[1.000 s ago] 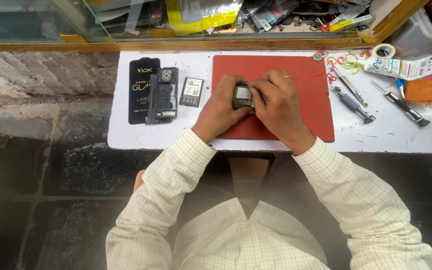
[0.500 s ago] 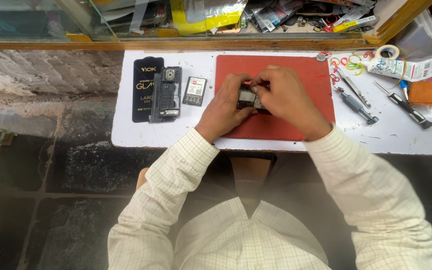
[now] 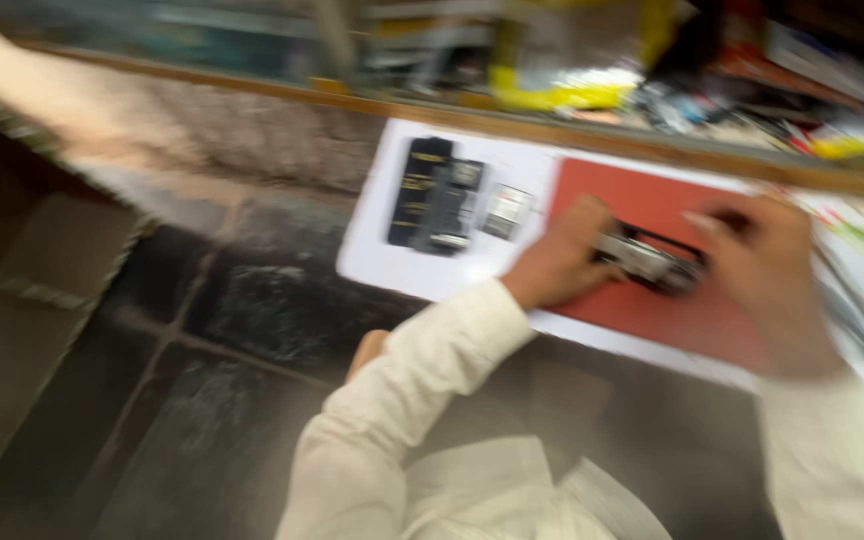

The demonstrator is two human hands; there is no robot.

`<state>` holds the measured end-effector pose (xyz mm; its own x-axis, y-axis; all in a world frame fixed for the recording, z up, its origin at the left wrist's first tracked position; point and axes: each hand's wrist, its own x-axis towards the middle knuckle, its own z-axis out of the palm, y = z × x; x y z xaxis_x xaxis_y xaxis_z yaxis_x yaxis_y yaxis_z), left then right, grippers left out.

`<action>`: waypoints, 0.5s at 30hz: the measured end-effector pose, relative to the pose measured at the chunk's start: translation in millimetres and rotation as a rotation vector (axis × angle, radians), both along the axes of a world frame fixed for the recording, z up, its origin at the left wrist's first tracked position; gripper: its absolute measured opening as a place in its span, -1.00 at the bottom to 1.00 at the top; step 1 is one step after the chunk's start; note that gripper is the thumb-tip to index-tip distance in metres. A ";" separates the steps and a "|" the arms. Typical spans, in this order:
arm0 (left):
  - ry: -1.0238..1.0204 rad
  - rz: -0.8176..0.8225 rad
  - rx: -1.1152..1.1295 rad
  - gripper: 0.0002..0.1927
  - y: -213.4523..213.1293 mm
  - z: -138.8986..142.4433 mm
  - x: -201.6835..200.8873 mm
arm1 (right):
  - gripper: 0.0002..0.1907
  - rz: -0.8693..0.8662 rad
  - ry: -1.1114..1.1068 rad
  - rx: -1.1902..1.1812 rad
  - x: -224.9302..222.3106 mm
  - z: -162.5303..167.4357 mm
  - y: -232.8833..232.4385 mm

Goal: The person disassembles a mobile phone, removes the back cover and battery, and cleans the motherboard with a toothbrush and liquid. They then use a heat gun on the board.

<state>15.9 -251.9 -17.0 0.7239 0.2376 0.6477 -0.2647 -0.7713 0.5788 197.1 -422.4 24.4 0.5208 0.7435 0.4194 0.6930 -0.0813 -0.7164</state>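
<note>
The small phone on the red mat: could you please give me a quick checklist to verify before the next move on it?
1. Small phone lies over the red mat: ok.
2. Left hand grips its near end: ok.
3. Right hand on its far end: cannot tell, blurred.
4. Dark phone box, opened phone and small part lie apart from the hands: ok.
5. Sharp view of the phone's parts: not ok, motion blur.

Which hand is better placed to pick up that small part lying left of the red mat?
Probably the left hand: it rests at the red mat's left edge, nearest the small part. The right hand sits beyond the dark device. The picture is blurred.
</note>
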 end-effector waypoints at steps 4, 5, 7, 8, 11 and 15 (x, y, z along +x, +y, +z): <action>0.065 0.001 -0.036 -0.44 -0.4 0.4 -5.1 | -0.85 -0.092 0.171 0.069 -18.6 10.4 -34.1; 0.093 0.019 -0.069 -0.44 -3.2 1.6 -5.2 | -0.84 -0.076 0.242 0.077 -29.1 15.8 -33.0; 0.135 0.053 -0.152 -0.46 -9.0 3.6 -7.3 | -0.82 -0.028 0.380 0.105 -52.5 26.9 -15.5; 0.147 0.072 -0.205 -0.47 -12.2 4.4 -7.4 | -0.81 0.011 0.443 0.122 -64.0 31.1 1.0; 0.139 0.114 -0.168 -0.43 -14.7 4.5 -6.3 | -0.78 0.126 0.621 0.172 -89.7 35.5 42.0; 0.058 0.219 -0.131 -0.47 -25.5 -0.4 14.2 | -0.74 0.209 0.775 0.224 -90.9 29.8 36.2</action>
<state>30.1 -277.4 -17.4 0.6811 0.4721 0.5597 -0.0625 -0.7241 0.6868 106.2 -386.2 54.1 0.5833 0.7986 0.1484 -0.0177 0.1951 -0.9806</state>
